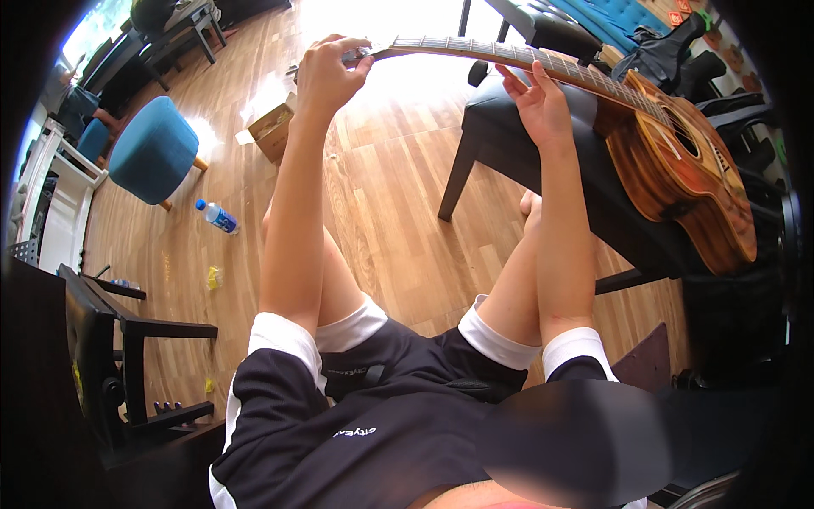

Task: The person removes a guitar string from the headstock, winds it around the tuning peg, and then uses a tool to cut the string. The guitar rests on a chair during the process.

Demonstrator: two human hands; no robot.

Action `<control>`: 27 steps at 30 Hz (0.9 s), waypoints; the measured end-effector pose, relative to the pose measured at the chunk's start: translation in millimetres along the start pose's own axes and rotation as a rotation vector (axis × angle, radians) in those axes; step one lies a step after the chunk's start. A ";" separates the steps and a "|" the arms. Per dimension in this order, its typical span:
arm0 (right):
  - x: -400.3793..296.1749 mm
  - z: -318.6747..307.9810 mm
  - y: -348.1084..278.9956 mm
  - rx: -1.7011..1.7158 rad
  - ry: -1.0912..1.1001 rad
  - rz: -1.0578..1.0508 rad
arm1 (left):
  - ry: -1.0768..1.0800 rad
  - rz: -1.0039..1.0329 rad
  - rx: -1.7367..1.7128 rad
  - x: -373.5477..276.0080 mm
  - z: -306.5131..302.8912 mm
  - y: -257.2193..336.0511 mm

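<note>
An acoustic guitar (661,165) lies face up on a black padded bench (509,118) at the right, its neck reaching left past the bench's edge. At the headstock (356,56), by the tuning pegs, are the thumb and fingers of my left hand (332,73). Whether they pinch a peg or the headstock itself is too small to tell. Beside the middle of the neck is my right hand (537,105), palm up, fingers spread near the neck's lower edge. Its fingertips partly meet the neck in view; firm contact is unclear.
A blue padded stool (154,151), a plastic bottle (217,216), yellow wrappers (214,278) and an opened cardboard box (272,129) are on the wooden floor at the left. A black stand or chair frame (127,331) is nearer. Guitar bags (661,57) stand at the upper right.
</note>
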State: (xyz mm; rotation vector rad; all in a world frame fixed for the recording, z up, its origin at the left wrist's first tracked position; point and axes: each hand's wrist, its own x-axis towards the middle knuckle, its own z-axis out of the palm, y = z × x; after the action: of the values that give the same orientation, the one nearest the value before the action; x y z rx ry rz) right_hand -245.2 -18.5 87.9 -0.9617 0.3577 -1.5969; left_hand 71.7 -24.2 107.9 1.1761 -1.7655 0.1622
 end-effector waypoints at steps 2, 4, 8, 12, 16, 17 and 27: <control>0.2 1.7 -1.4 0.003 0.003 0.000 | -0.045 -0.053 -0.041 4.0 -2.4 0.6; 0.3 0.2 -2.2 0.001 0.005 0.012 | -0.049 -0.074 -0.056 6.3 -1.9 -3.2; 2.3 -4.4 -2.8 -0.005 -0.009 0.030 | 0.016 -0.032 -0.144 8.4 4.0 -16.9; 1.8 -1.7 -1.5 -0.013 -0.006 0.029 | 0.031 -0.062 -0.131 11.3 7.6 -22.4; 2.3 -2.1 -2.1 0.004 -0.020 0.020 | 0.017 -0.148 -0.112 15.3 4.9 -17.0; 2.7 -2.7 -1.8 0.012 -0.024 0.016 | 0.016 -0.188 -0.142 14.8 3.7 -15.0; 1.7 -1.1 -3.1 0.001 -0.014 0.038 | 0.060 -0.097 -0.171 -0.1 -0.9 -13.7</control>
State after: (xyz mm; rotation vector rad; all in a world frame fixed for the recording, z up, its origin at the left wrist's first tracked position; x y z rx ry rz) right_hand -248.1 -19.6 90.0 -0.9596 0.3640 -1.5548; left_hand 82.8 -30.9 103.1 1.1181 -1.6325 -0.0114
